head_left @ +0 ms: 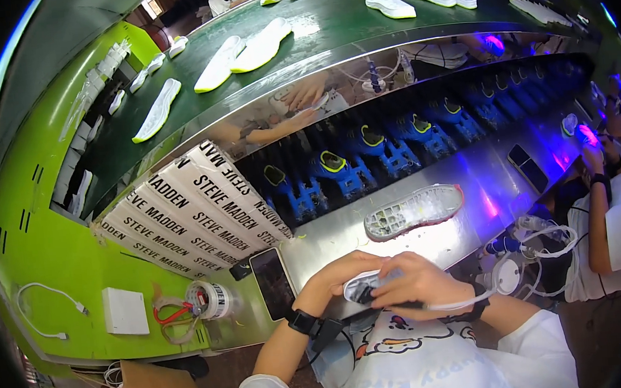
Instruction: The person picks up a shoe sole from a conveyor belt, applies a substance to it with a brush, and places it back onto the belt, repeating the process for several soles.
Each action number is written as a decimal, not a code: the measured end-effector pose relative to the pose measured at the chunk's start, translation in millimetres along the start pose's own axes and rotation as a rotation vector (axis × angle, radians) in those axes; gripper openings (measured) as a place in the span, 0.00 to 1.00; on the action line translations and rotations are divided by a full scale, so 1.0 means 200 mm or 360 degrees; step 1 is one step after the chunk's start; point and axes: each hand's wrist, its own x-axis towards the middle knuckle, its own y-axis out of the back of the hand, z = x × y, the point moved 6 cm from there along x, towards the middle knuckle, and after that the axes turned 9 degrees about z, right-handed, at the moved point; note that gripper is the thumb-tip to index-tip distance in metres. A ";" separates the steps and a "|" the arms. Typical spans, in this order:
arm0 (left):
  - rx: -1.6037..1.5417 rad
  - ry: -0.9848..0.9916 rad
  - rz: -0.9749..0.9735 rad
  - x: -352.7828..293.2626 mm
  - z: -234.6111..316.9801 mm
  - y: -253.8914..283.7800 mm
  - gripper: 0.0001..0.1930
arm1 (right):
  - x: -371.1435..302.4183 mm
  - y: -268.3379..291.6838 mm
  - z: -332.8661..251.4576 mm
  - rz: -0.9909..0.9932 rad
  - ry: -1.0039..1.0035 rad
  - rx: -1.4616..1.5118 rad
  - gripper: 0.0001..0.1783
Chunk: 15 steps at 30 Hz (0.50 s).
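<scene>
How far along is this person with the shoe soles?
One clear sole lies on the steel bench, apart from the hands; whether it is finished I cannot tell. In hand: the left hand and right hand hold a pale sole, the right also gripping a corded tool. More white soles lie on the green belt above.

Left hand [336,274] and right hand [416,282] meet close before chest, fingers curled, forearms angled inward, wrists banded.
</scene>
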 end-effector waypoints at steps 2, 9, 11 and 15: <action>0.0511 -0.0062 0.0173 -0.01 0.05 0.02 0.18 | -0.07 -0.04 0.02 -0.0347 -0.0018 0.0076 0.13; -0.1871 -0.0920 -0.0373 -0.05 0.04 -0.10 0.30 | -0.10 0.09 0.21 0.0627 -0.1180 0.0949 0.12; -0.1773 -0.1006 0.0044 -0.03 0.01 -0.16 0.28 | -0.14 -0.01 0.22 0.0452 -0.1328 0.0832 0.12; -0.1991 -0.0821 0.0129 0.04 -0.10 -0.13 0.27 | -0.05 0.08 0.26 0.1045 -0.0819 0.0240 0.12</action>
